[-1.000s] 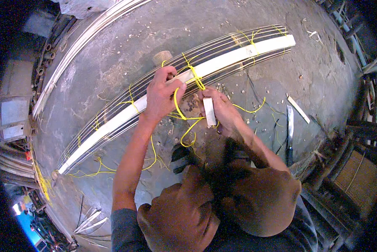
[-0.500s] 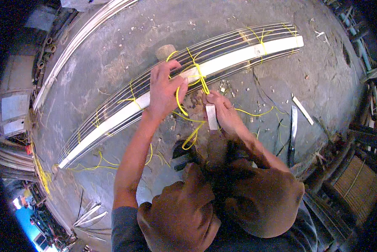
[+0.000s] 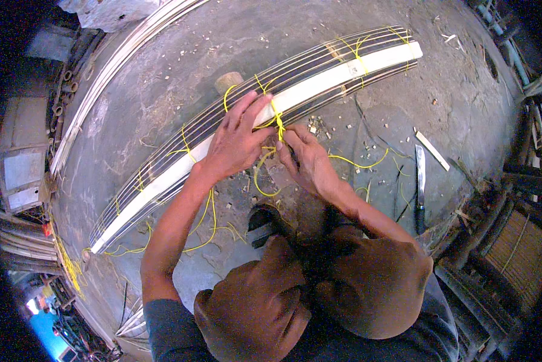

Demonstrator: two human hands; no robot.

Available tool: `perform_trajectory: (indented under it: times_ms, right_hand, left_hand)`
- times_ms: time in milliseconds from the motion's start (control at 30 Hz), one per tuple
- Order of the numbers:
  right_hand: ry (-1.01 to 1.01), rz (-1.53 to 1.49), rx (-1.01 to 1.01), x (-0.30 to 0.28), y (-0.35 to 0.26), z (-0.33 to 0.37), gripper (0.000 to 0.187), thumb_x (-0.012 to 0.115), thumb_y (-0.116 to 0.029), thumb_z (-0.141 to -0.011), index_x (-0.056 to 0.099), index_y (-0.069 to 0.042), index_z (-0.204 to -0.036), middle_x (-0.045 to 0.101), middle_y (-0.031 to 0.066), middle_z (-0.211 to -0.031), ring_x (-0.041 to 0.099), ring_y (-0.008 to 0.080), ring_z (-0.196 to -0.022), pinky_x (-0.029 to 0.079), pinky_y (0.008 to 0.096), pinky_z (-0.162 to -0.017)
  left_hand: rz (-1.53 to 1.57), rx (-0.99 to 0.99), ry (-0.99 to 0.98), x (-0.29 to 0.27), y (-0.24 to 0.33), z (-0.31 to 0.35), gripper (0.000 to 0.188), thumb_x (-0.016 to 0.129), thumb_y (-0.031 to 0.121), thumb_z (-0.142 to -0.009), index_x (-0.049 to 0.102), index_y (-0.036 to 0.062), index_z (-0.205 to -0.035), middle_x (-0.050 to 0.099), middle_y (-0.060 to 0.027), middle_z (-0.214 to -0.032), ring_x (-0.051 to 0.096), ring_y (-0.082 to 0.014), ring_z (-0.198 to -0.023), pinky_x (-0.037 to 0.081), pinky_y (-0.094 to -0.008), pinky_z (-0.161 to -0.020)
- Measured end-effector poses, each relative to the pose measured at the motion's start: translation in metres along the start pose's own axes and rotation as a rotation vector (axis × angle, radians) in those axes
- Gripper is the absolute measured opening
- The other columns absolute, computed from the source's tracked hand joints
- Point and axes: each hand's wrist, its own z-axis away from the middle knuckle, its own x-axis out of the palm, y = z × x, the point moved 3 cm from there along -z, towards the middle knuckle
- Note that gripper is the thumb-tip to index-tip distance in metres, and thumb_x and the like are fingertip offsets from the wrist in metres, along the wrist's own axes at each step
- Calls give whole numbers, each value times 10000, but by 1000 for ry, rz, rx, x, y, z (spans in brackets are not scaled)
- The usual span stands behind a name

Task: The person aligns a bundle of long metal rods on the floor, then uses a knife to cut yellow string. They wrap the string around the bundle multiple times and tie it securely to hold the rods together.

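A long, curved bundle of thin rods (image 3: 180, 130) lies diagonally before me, with a broad pale wooden strip (image 3: 319, 81) along it. Yellow cord (image 3: 280, 125) wraps the strip at the middle and forms a twisted knot at its near edge. My left hand (image 3: 238, 142) grips the strip, its fingers laid across the top and its thumb by the near edge, close to the knot. Just right of it, my right hand (image 3: 310, 158) pinches the yellow cord below the knot; its fingertips partly hide the cord. A loose loop of cord hangs between the hands.
A knife (image 3: 420, 187) and a pale wooden slat (image 3: 433, 151) lie on the floor at right. Wood chips (image 3: 319, 127) are scattered beyond my right hand. Long strips (image 3: 102, 99) curve along the far left. A wooden block (image 3: 229, 81) sits behind the bundle. My knees (image 3: 373, 289) are near.
My right hand has moved left and slightly up, close to my left hand. The cord's long loop has become a short twist at the strip. A pale block below my right hand no longer shows.
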Motion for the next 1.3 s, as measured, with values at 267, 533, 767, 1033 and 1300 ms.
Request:
perform_trajectory:
  times_ms: [267, 533, 767, 1033, 1300]
  right_hand:
    - [-48, 31, -71, 19, -2, 8, 296, 580, -48, -869, 547, 6, -1158, 575, 232, -1168, 589, 423, -999, 505, 426, -889]
    - [-232, -260, 353, -35, 56, -11, 258, 637, -133, -844, 612, -93, -1098, 635, 166, -1018, 631, 341, -902, 481, 421, -811]
    - [-35, 376, -248, -74, 11, -11, 172, 587, -222, -887, 643, -149, -1031, 641, 68, -1001, 598, 189, -948, 406, 353, -906]
    - [20, -592, 233, -36, 11, -47, 219, 489, -166, -992, 604, -35, -1124, 623, 41, -927, 584, 133, -886, 468, 283, -791]
    - [14, 133, -94, -18, 17, -42, 240, 611, -98, -889, 598, -51, -1124, 630, 151, -926, 645, 302, -855, 521, 388, -710]
  left_hand:
    - [177, -287, 39, -3, 4, -17, 257, 668, 351, -805, 746, 106, -817, 274, -74, -1537, 169, -391, -1408, 183, -520, -1130]
    - [184, -180, 68, 2, 0, -16, 208, 666, 279, -815, 706, 84, -755, 294, -76, -1529, 214, -383, -1390, 196, -497, -1130]
    - [178, -123, 68, -5, -5, -14, 176, 668, 264, -811, 689, 95, -768, 320, -86, -1507, 257, -353, -1377, 244, -490, -1109]
    - [188, -95, 77, -2, -9, -14, 137, 676, 223, -790, 673, 88, -768, 326, -98, -1502, 281, -353, -1370, 295, -484, -1085]
    - [246, -97, 45, -4, -11, -14, 166, 667, 216, -788, 626, 73, -714, 320, -95, -1508, 265, -360, -1377, 286, -487, -1092]
